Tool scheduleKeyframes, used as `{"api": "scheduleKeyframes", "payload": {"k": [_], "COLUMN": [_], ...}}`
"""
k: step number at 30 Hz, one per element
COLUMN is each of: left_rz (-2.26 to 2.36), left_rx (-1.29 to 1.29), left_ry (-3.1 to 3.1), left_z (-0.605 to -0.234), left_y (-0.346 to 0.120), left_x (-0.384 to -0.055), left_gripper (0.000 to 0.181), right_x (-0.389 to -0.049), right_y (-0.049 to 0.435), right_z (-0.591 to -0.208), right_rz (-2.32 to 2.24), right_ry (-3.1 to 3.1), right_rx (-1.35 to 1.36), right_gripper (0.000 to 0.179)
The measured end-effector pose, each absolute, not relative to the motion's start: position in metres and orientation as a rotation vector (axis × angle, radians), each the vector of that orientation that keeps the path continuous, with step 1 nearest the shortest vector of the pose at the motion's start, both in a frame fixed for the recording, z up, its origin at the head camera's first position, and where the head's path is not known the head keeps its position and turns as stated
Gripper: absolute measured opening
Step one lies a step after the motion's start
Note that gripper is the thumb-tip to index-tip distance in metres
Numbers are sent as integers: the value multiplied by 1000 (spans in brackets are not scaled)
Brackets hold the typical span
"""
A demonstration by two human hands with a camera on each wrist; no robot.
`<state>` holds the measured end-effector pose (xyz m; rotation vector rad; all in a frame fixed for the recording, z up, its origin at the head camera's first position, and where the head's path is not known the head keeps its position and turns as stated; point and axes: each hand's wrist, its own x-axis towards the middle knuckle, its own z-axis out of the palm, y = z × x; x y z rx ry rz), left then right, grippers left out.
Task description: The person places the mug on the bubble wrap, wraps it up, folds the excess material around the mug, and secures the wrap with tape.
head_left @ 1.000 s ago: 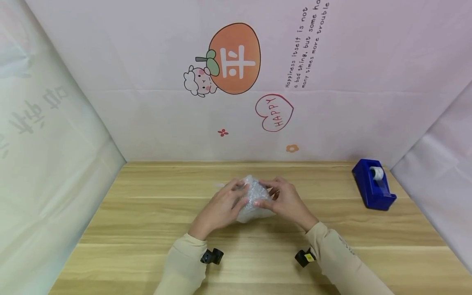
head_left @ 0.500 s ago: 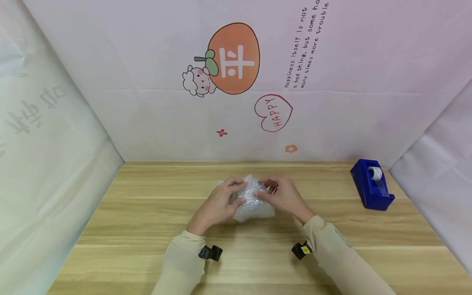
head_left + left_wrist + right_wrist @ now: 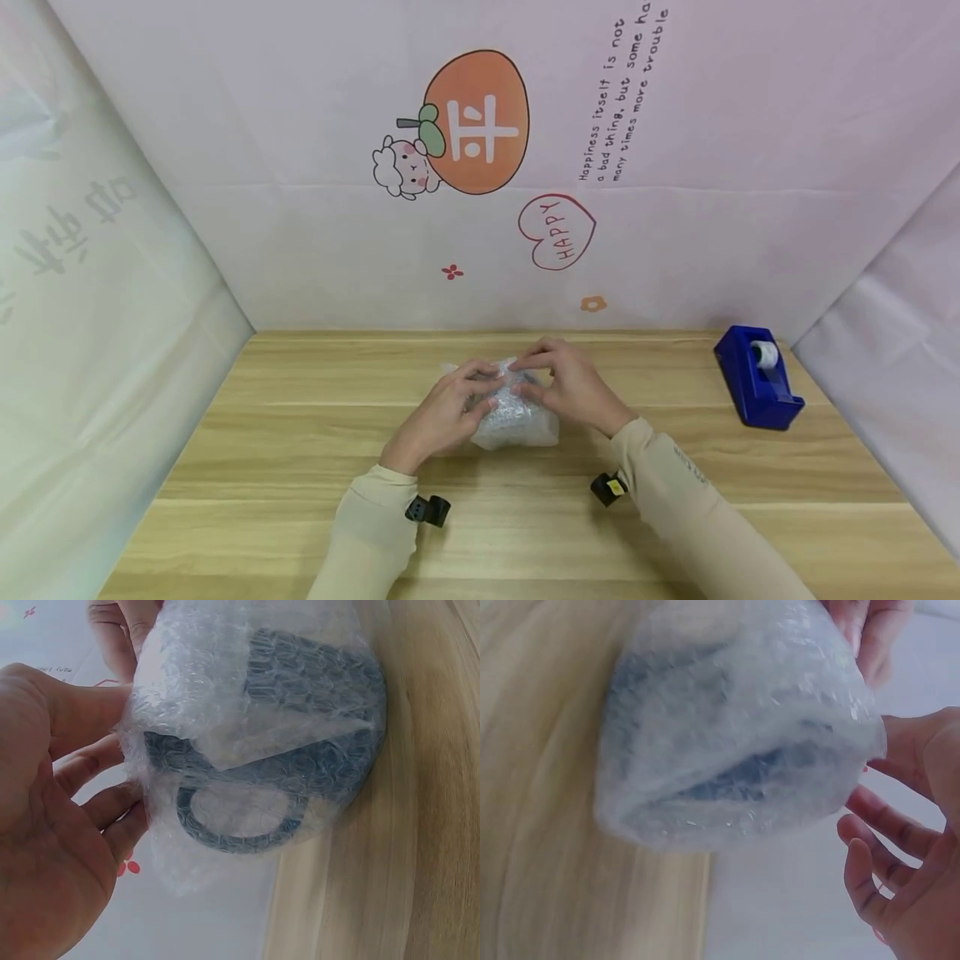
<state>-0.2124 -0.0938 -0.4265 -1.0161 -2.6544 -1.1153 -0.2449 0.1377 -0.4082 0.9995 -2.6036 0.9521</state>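
Observation:
A dark blue mug (image 3: 300, 761) stands on the table inside clear bubble wrap (image 3: 517, 423); its looped handle (image 3: 241, 841) shows through in the left wrist view. My left hand (image 3: 442, 414) holds the upper left of the wrap between thumb and fingers. On the other side, my right hand (image 3: 573, 387) pinches the wrap near its top with thumb and forefinger. The other right fingers (image 3: 866, 881) are loosely bent and apart from the wrap. Folds of wrap overlap around the mug, and its rim is hard to make out.
A blue tape dispenser (image 3: 761, 379) with a white roll stands at the back right of the wooden table (image 3: 300, 467). Printed white sheets (image 3: 337, 250) rise behind the table and at both sides. A black camera sits at each wrist.
My right hand has moved from the right side of the wrap up and leftward to its top, nearer my left hand. The left hand stays almost in place.

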Motion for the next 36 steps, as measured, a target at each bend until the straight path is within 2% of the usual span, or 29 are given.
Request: {"api": "scheduleKeyframes", "payload": {"k": [4, 9, 16, 25, 36], "left_rz": [-1152, -1260, -1148, -1108, -1102], "left_rx": [-1016, -968, -806, -804, -825], "left_ry": [-2637, -2603, -2605, -2586, -2598], "left_z": [-430, -431, -433, -437, -438], "left_y": [-96, -96, -92, -91, -92], "left_x": [-215, -215, -214, -221, -221], "left_gripper": [34, 34, 49, 36, 31], "right_x": [-250, -254, -256, -255, -253], "right_y": [137, 137, 135, 138, 138], "right_z": [-405, -408, -416, -422, -419], "right_rz": [985, 973, 980, 1146, 1062], "right_ry": [-2607, -2578, -2505, -2479, -2519], "right_rx": [1013, 1022, 1010, 987, 992], "right_gripper": [13, 5, 6, 4, 8]}}
